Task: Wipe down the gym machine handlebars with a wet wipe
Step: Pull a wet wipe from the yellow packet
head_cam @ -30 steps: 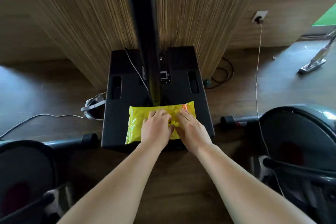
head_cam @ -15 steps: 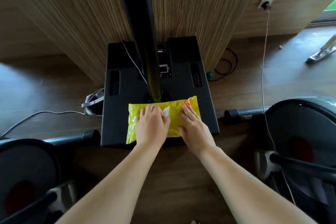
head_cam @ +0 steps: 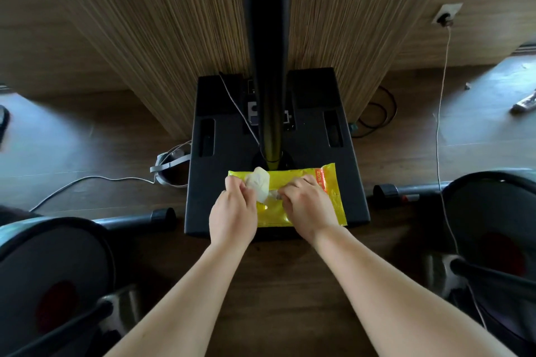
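Note:
A yellow wet wipe pack lies flat on the front of a black stand base. My left hand pinches a crumpled white wet wipe that sticks up out of the pack's opening. My right hand rests on the pack, with its fingertips pinching at the opening and holding the pack down. Both hands cover much of the pack's middle. Dark bars of the gym machines show at the lower left and lower right.
A black pole rises from the base, just behind the pack. Two gym machines with round dark housings flank me, one on the left and one on the right. A cable hangs from a wall socket, and wooden wall panels stand behind.
My left hand has drawn a white wipe up and out of the pack, where before both hands lay flat on it. The view has moved closer.

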The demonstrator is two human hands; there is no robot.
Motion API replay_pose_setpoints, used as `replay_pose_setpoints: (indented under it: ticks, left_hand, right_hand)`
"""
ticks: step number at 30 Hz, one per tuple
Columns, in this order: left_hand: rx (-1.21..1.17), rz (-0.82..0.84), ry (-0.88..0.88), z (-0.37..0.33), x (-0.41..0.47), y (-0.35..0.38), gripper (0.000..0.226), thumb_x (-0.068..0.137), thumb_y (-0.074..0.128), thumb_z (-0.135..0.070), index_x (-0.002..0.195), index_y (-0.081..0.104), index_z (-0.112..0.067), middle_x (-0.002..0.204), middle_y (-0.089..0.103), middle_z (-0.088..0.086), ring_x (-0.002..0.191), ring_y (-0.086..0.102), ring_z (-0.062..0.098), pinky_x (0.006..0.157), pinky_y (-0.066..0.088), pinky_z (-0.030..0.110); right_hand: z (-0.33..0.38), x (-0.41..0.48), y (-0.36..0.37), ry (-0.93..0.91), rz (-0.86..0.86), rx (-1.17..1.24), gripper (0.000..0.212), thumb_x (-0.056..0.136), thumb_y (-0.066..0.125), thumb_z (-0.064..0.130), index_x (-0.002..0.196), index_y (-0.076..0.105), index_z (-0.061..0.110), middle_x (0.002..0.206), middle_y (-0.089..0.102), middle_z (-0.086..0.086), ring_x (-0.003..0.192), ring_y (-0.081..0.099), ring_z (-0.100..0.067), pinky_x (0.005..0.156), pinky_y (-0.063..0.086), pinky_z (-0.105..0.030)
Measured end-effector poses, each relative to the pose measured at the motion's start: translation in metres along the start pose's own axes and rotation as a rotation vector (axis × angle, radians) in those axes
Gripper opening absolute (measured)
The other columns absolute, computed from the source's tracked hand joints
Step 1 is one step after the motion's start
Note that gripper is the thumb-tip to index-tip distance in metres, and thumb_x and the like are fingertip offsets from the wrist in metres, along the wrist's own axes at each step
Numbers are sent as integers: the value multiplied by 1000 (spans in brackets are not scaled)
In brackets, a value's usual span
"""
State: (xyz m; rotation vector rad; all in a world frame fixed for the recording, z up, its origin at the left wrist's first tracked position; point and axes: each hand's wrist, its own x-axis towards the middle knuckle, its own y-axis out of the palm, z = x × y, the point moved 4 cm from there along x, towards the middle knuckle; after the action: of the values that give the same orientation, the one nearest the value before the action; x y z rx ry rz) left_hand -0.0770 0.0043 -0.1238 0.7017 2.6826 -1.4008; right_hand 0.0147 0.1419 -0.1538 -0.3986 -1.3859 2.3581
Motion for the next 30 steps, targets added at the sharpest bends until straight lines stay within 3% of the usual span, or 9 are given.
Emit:
replay_pose_setpoints:
  ticks: [3,5,9,15,20,23,30]
  left_hand:
    - [-15,16,-3,2,-1,2,18,109,41,-28,93,40,-21,74,58,1,60,51,14,48,25,30]
    - [0,24,7,3,-1,3,18,109,41,-29,93,40,-22,76,59,1,61,51,12,48,26,28]
    - [45,38,33,3,-2,5,17,108,42,-33,94,42,-23,80,58,-3,64,50,8,49,27,26]
    - [87,61,48,-1,-2,6,18,108,40,-34,94,41,-23,79,55,-4,65,47,8,51,28,28]
    - [138,72,79,-6,-4,12,19,109,38,-34,96,40,-21,82,58,-2,80,55,23,64,41,39]
    - [154,93,82,-10,-5,17,17,108,37,-35,97,38,-22,84,58,-2,89,58,26,70,47,44]
    - [160,105,80,-10,-7,19,14,108,39,-34,99,37,-23,83,55,-3,88,51,21,78,53,47]
  right_hand:
    - [6,12,6,97,90,13,27,105,55,30,100,78,16,104,72,-4,116,53,-26,84,55,-38]
    - [9,17,9,152,98,15,25,102,56,29,94,74,15,100,70,-3,114,54,-26,79,52,-35]
    - [13,22,12,188,111,-16,16,99,60,22,103,70,11,108,72,-7,120,57,-27,80,54,-33]
    - [13,19,6,131,151,-180,22,103,57,23,103,73,8,116,65,-11,123,53,-32,77,55,-40]
    - [10,18,-11,25,208,-480,13,95,68,9,104,76,13,125,59,-10,117,57,-34,70,54,-40]
    - [11,16,-10,6,246,-483,21,98,61,3,113,74,12,130,58,-10,116,59,-34,75,56,-40]
    - [11,21,-1,34,224,-420,26,100,56,2,121,67,12,125,67,-9,113,66,-31,81,59,-40]
